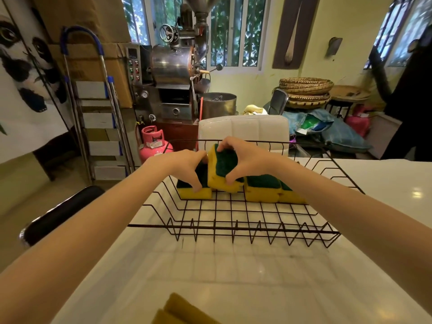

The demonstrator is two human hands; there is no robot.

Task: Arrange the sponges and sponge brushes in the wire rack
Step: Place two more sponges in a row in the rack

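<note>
A black wire rack point(233, 228) sits on the white table. At its far side lie yellow sponges with green scouring tops. My left hand point(184, 164) grips the left sponge point(194, 191), which lies flat. My right hand point(245, 157) holds a tilted sponge point(222, 169) by its top and lower edge, leaning between the left sponge and the two right sponges point(268, 189). More yellow sponges point(177, 311) lie at the table's near edge, partly cut off by the frame.
A white plastic container point(243, 130) stands just beyond the rack. A black chair back point(58, 213) is at the table's left. A pink gas cylinder point(153, 142), a ladder and a metal machine stand behind.
</note>
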